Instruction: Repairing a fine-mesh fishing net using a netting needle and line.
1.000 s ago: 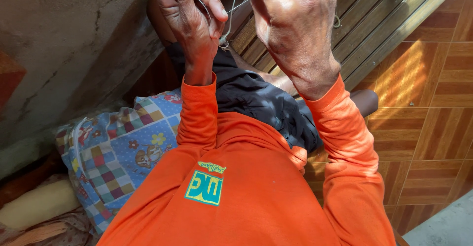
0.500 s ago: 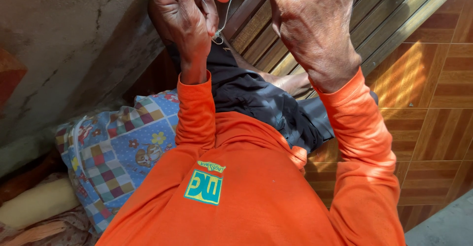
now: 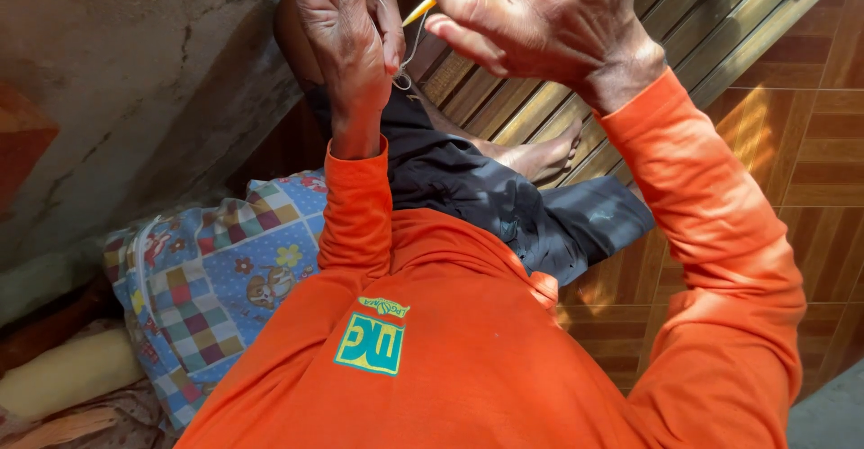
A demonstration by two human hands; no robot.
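Both my hands are raised at the top of the view, in orange sleeves. My left hand (image 3: 346, 44) is closed, pinching a thin pale line (image 3: 407, 64) that hangs in a small loop by its fingers. Just to its right, my right hand (image 3: 540, 17) has its fingers curled around a slim yellow stick-like tool (image 3: 421, 10). The tool's tip points down-left toward the line. The two hands are almost touching. More of the line shows as fine knots at the very top edge, partly cut off.
Below lie my orange shirt (image 3: 468, 359), dark shorts (image 3: 486, 197) and a bare foot (image 3: 540, 152) on wooden slats (image 3: 504, 98). A patterned checked pillow (image 3: 216, 278) and a yellow cushion (image 3: 67, 372) sit left by a concrete wall (image 3: 135, 80). Brown floor tiles (image 3: 810, 143) are at right.
My right hand has swung left and closer to my left hand, and the yellow tool now shows between them. The left hand stays up, still pinching the line.
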